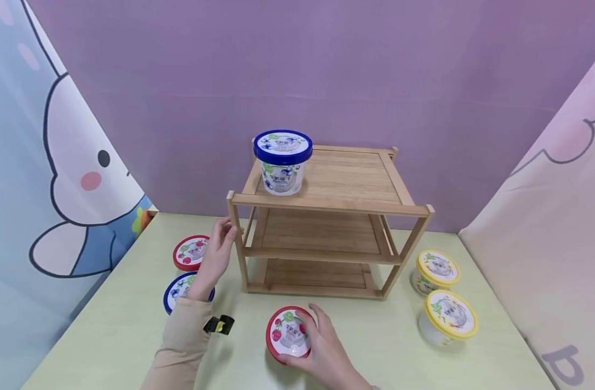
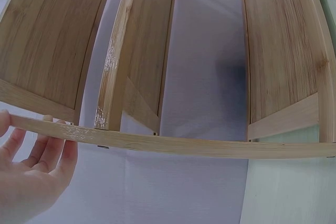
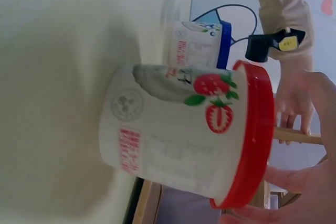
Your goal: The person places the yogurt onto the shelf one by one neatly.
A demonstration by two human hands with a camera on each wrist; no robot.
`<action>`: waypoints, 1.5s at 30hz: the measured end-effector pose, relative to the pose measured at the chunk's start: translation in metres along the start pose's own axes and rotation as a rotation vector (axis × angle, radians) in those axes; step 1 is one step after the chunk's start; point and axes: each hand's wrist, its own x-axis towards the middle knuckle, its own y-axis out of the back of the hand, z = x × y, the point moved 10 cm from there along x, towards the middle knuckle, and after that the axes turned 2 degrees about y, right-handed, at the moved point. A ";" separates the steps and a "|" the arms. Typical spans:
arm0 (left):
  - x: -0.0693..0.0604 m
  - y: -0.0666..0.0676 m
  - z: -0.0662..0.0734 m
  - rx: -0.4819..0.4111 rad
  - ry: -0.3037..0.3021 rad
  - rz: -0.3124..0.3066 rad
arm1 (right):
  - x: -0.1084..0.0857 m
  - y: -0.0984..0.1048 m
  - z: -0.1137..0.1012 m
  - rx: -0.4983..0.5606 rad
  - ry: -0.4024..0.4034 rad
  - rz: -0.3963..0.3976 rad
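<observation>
My left hand [image 1: 218, 254] grips the left front post of a three-tier wooden shelf rack [image 1: 327, 200]; in the left wrist view, thumb and fingers lie on either side of the post [image 2: 157, 142]. Below the rack's front, my right hand [image 1: 324, 346] holds a white tub with a red lid and strawberry print [image 1: 289, 335], thumb and fingers around the lid's edge. That tub [image 3: 173, 124] looks close to the tabletop in the right wrist view; whether it touches is unclear. A blue-lidded tub [image 1: 283, 162] stands upright on the top shelf, at its left front.
Left of the rack, another red-lidded tub [image 1: 191, 253] and a blue-lidded tub [image 1: 180, 290] are partly covered by my left arm. Two yellow-lidded tubs [image 1: 438, 268] stand at the right. Behind the pale green table [image 1: 107, 336] hangs a purple backdrop [image 1: 327, 70].
</observation>
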 end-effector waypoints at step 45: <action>0.001 0.000 -0.003 0.036 0.017 -0.016 | 0.016 -0.009 0.018 0.174 0.058 -0.219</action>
